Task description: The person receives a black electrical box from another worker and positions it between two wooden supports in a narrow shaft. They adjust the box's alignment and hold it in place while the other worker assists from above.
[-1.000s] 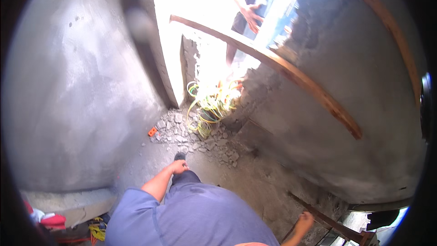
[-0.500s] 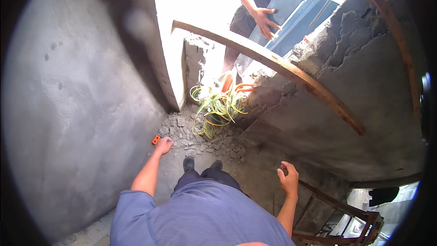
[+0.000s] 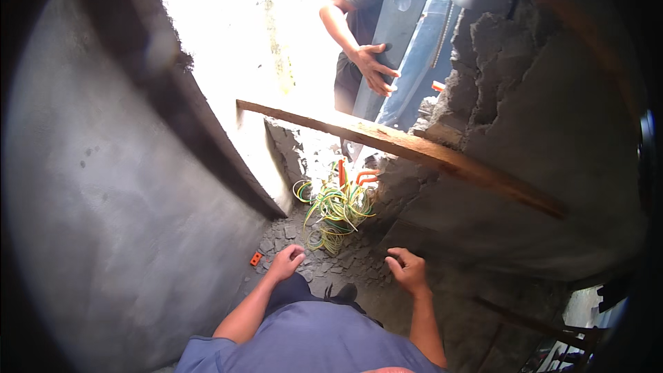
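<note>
My left hand point(image 3: 285, 263) hangs loosely curled over the rubble, holding nothing that I can see, with a small gap between thumb and fingers. Beside it, by the left wall, lies a small orange block with holes point(image 3: 256, 259). My right hand point(image 3: 408, 269) is half curled in the air, its thumb apart from the fingers and nothing in it. Ahead of both hands is a tangle of yellow-green wires point(image 3: 336, 208) on the broken stones. Orange conduit ends point(image 3: 367, 177) stick up behind the wires.
A wooden beam point(image 3: 407, 146) slants across the opening ahead. Behind it, a person's hand point(image 3: 374, 69) rests against a grey panel point(image 3: 397, 24). Broken masonry point(image 3: 476, 76) edges the opening on the right. Stone rubble point(image 3: 283, 235) covers the floor by the left wall point(image 3: 103, 200).
My view has shifted, so the beam and wires sit lower in it. Both my hands have come closer together. One shoe has stepped forward. The other person's hand stays at the panel.
</note>
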{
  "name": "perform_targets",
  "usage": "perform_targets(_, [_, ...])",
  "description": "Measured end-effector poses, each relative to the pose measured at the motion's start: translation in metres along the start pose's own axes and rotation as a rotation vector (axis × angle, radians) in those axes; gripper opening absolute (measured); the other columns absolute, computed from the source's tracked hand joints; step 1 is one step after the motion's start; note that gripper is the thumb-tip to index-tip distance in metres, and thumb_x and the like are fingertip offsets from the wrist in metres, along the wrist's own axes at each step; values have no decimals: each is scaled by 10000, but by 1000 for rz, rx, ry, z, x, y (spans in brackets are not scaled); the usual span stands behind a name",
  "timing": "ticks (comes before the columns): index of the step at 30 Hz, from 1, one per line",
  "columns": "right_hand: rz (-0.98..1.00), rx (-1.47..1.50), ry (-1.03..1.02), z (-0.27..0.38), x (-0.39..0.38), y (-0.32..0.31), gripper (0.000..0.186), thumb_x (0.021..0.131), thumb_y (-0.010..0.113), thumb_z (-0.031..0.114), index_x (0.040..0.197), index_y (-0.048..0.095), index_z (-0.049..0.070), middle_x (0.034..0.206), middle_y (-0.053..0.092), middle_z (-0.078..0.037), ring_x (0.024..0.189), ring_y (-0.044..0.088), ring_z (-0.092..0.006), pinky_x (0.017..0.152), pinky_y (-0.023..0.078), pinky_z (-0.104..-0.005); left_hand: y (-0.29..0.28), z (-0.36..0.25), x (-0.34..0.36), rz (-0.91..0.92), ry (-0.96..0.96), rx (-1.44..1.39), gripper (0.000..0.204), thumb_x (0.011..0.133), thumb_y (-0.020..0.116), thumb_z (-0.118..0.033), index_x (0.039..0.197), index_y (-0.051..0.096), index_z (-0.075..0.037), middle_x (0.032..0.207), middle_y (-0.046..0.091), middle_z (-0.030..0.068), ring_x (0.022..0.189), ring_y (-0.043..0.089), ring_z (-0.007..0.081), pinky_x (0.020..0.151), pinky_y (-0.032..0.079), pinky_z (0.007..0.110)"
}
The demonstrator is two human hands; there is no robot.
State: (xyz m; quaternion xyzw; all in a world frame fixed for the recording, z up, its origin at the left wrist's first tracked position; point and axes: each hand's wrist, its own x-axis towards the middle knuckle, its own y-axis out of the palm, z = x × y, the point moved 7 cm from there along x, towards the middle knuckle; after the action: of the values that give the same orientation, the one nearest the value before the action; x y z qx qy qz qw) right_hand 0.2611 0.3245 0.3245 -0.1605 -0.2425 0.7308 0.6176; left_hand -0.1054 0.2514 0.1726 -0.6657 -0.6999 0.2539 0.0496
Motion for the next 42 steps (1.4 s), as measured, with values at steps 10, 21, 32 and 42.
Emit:
perform_targets(10, [-174,-32,-136,71,57,-14,241,832,763,67,1066,719,34,747,639,-95,625,601,-192,597,495,-326,-73,-175,71,-4,359,-91,273,970,678,-200,1187,670,-35,1018,746,108,933,718,175,850,563,330])
perform_targets(21, [-117,-176,61,151,42,114,240,830,775,115,1059,737,53,803,682,-83,654,654,-198,615,527,-320,-159,-194,194,426,220,-710,263,1030,623,-269,1000,673,-13,831,684,38,832,680,120,761,546,267])
perform_targets(32, [132,-390,398,122,-2,160,333,871,721,236,1183,700,125,1026,705,-89,955,689,-295,854,554,-412,-146,-182,234,567,227,-1234,724,976,683,-304,1574,279,-251,1497,447,130,1332,505,277,1041,481,441])
perform_targets(42, [610,-328,633,19,-51,247,375,844,699,190,1216,689,139,1177,680,-100,1205,611,-320,949,529,-466,-110,-102,224,566,-68,-698,349,1044,577,-224,1333,540,-33,1114,696,83,971,690,142,824,551,278])
